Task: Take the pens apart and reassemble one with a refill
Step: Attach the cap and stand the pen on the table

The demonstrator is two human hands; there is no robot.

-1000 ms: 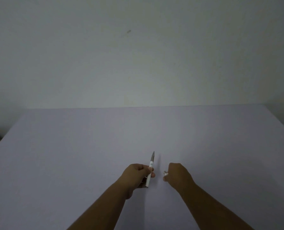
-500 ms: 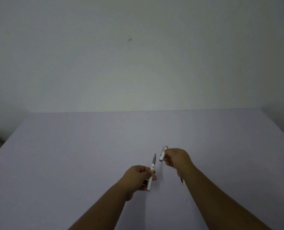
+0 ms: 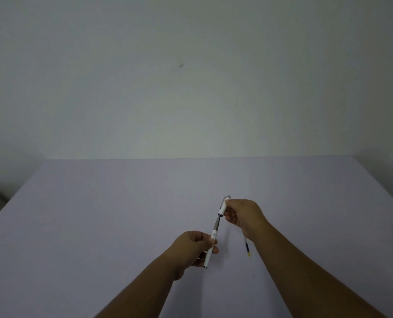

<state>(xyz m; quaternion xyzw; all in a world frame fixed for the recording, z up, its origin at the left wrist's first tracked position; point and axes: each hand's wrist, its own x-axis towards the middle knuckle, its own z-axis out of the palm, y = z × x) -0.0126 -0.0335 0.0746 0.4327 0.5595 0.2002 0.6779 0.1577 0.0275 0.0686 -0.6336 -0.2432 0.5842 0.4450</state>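
My left hand [image 3: 194, 247] grips a white pen body [image 3: 212, 245] with a grey tip pointing up and away. My right hand [image 3: 242, 214] holds a white pen cap [image 3: 223, 206] between thumb and fingers. The cap's open end sits right at the pen's tip, in line with it. A thin refill [image 3: 247, 247] with a dark stem and a yellow end lies on the table, partly hidden under my right forearm.
The pale lilac table [image 3: 99, 226] fills the lower half of the view, with its far edge against a plain wall [image 3: 191, 88]. Its left and right edges show at the sides.
My right hand has lifted the cap from beside my left hand and brought it to the pen's tip. The refill on the table has come into view.
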